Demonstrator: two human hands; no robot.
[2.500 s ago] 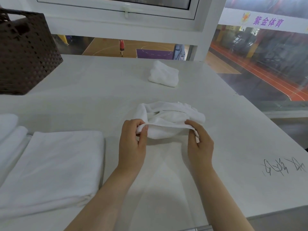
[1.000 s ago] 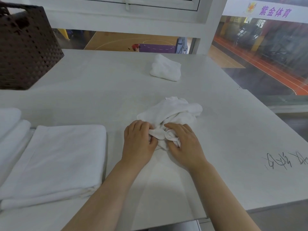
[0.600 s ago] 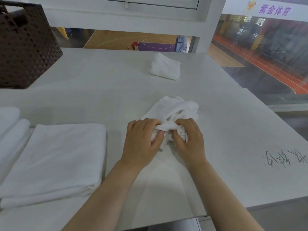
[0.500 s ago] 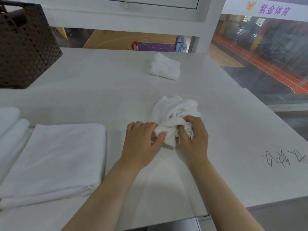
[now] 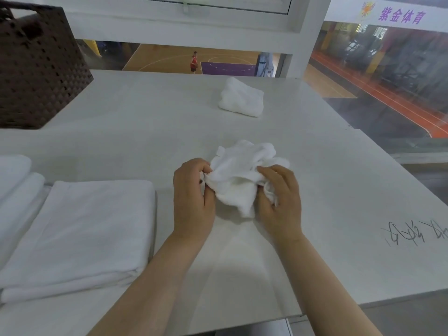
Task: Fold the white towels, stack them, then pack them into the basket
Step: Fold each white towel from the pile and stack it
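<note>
At the table's (image 5: 145,132) near centre: one small white towel (image 5: 244,170), crumpled, unfolded, bunched between both hands and resting partly on the surface. Left hand (image 5: 194,195): fingers curled together, pinching the towel's left edge. Right hand (image 5: 281,200): fingers curled round the lower right of the bundle, a fold of cloth showing inside the palm. To the left, just beside the left forearm: folded towel stack (image 5: 80,234), flat, edges squared; further rolled or folded white towels (image 5: 17,180) at the far left edge, partly out of frame. At the far side of the table, well apart from the hands: second small towel (image 5: 242,98), loosely heaped. Far left corner: dark woven basket (image 5: 36,69), upright, contents hidden. Handwritten marks (image 5: 412,236) on the table at right. Status, judged: folding of this piece not yet begun; corners apparently not yet found. Risks: with the cloth so bunched, the hands may seize mismatched edges, giving a skewed fold that would sit unevenly on the stack; a twisted layer trapped inside could leave a lump; a wide shake-out could brush the neighbouring stack and disturb its squared edges.
</note>
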